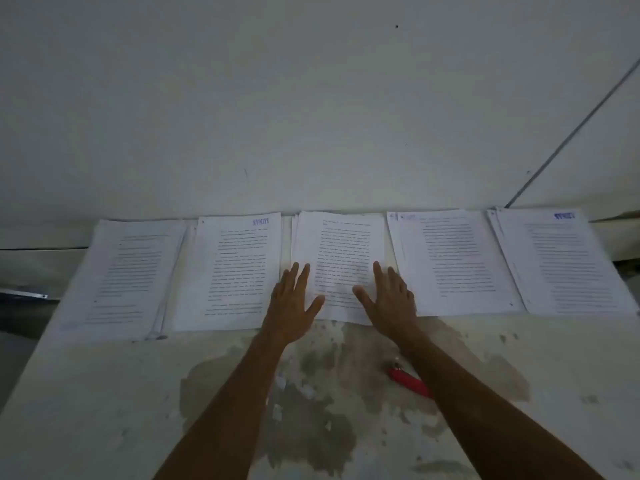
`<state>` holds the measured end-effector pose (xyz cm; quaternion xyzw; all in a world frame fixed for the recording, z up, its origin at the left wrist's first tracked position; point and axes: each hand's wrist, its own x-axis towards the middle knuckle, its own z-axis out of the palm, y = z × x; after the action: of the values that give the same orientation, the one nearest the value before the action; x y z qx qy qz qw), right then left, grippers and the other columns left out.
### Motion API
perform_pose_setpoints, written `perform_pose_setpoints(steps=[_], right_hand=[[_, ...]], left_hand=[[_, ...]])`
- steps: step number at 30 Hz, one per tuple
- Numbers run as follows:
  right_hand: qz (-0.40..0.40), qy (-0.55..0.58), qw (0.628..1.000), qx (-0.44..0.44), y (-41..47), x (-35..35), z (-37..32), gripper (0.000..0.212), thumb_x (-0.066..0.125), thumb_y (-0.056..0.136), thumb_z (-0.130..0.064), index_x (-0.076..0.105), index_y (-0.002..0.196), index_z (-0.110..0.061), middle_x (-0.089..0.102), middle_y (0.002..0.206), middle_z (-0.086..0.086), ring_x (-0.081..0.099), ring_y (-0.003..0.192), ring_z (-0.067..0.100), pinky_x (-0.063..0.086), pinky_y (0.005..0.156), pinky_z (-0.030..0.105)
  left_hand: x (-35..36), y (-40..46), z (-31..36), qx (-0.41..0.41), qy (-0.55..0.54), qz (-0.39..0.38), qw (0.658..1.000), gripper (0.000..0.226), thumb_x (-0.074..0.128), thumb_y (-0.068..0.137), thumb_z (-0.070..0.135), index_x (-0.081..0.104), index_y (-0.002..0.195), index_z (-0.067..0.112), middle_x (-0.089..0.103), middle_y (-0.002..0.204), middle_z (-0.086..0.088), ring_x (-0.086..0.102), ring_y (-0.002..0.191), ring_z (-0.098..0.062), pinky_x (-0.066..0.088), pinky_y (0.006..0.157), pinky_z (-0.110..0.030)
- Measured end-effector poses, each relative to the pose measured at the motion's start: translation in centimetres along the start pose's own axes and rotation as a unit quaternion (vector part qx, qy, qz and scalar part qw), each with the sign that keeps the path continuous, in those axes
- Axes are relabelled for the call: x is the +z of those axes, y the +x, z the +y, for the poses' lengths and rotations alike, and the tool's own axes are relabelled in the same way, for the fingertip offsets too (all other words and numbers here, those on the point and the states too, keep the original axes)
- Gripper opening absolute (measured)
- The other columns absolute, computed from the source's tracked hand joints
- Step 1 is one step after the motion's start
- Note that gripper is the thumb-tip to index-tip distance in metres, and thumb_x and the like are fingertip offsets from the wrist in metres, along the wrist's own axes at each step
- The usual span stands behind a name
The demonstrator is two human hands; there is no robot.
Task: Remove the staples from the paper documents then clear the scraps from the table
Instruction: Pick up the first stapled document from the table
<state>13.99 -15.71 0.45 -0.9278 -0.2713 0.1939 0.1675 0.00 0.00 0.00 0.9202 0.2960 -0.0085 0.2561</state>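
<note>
Left hand (292, 303) and right hand (389, 299) lie flat, fingers spread, on centre document (341, 258); red tool (408, 381), possibly a staple remover, sits beside the right forearm

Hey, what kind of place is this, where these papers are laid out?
Probably a plain workroom or storage space, not a tidy office: five printed documents lie in a row on a stained, worn white table against a bare white wall, with a red tool nearby.

5 paper stacks (341, 258) lie side by side along the counter's (104, 393) far edge; a staple remover (408, 381) rests nearer, right of centre.
</note>
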Motion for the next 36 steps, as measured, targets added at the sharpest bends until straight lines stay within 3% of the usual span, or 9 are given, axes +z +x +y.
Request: perform_pose_setpoints(steps=[5, 9, 14, 19, 23, 31, 36], right_hand=[[0.062, -0.054, 0.996, 0.017, 1.0, 2.0, -0.5, 0.091, 0.02, 0.085, -0.077, 0.005, 0.157, -0.024, 0.009, 0.165, 0.01, 0.013, 0.151, 0.032, 0.014, 0.12, 0.049], [0.08, -0.086, 0.993, 0.024, 1.7, 2.7, -0.5, 0.089, 0.034, 0.088, -0.076, 0.011, 0.156, -0.024, 0.019, 0.162, 0.011, 0.023, 0.146, 0.033, 0.024, 0.117, 0.049], [0.109, -0.087, 0.99, 0.021, 2.0, 2.7, -0.1, 0.096, 0.042, 0.083, -0.079, 0.014, 0.155, -0.022, 0.031, 0.155, 0.009, 0.033, 0.138, 0.031, 0.03, 0.111, 0.048], [0.098, 0.017, 0.992, 0.08, 3.7, 1.9, -0.7, 0.11, 0.068, 0.075, -0.068, 0.012, 0.154, -0.016, 0.039, 0.144, 0.014, 0.041, 0.131, 0.032, 0.034, 0.11, 0.046], [0.078, 0.09, 0.986, 0.112, 5.1, 0.9, -0.7, 0.094, 0.073, 0.076, -0.06, 0.03, 0.145, -0.012, 0.047, 0.135, 0.015, 0.046, 0.126, 0.034, 0.034, 0.108, 0.049], [0.044, 0.144, 0.981, 0.12, 5.9, -0.2, -0.8, 0.082, 0.066, 0.077, -0.068, 0.046, 0.134, -0.012, 0.056, 0.129, 0.01, 0.055, 0.118, 0.035, 0.045, 0.103, 0.051], [0.035, 0.214, 0.973, 0.082, 5.7, -1.2, -0.9, 0.051, 0.062, 0.089, -0.053, 0.057, 0.115, -0.01, 0.064, 0.112, 0.008, 0.063, 0.098, 0.026, 0.053, 0.081, 0.036]], left_hand=[[2.1, 0.5, -0.6, -0.035, 0.035, -0.018, 0.999, 0.078, 0.027, 0.093, 0.064, -0.009, 0.153, 0.029, -0.018, 0.161, -0.003, -0.011, 0.149, -0.022, -0.005, 0.117, -0.039], [2.7, 0.8, -0.7, -0.03, 0.094, -0.04, 0.994, 0.079, 0.015, 0.093, 0.066, -0.01, 0.153, 0.021, -0.022, 0.159, -0.009, -0.019, 0.147, -0.023, -0.014, 0.113, -0.036], [3.5, 0.5, -0.5, -0.023, 0.157, -0.021, 0.987, 0.079, 0.012, 0.095, 0.063, -0.019, 0.15, 0.017, -0.026, 0.157, -0.014, -0.022, 0.146, -0.028, -0.011, 0.117, -0.041], [4.3, 0.5, -0.9, -0.016, 0.166, -0.001, 0.986, 0.077, 0.003, 0.092, 0.064, -0.029, 0.145, 0.019, -0.03, 0.154, -0.014, -0.025, 0.145, -0.029, -0.009, 0.119, -0.042], [4.4, 0.6, -0.9, -0.018, 0.159, -0.004, 0.987, 0.079, -0.005, 0.087, 0.068, -0.03, 0.144, 0.02, -0.034, 0.153, -0.013, -0.027, 0.144, -0.028, -0.013, 0.118, -0.041], [4.3, 0.6, -1.0, -0.016, 0.158, -0.002, 0.987, 0.079, 0.001, 0.089, 0.066, -0.027, 0.146, 0.019, -0.03, 0.155, -0.014, -0.025, 0.145, -0.029, -0.011, 0.119, -0.042], [4.3, 0.5, -0.9, -0.014, 0.155, -0.004, 0.988, 0.079, 0.002, 0.089, 0.065, -0.026, 0.147, 0.018, -0.03, 0.155, -0.014, -0.024, 0.145, -0.029, -0.012, 0.118, -0.042]])
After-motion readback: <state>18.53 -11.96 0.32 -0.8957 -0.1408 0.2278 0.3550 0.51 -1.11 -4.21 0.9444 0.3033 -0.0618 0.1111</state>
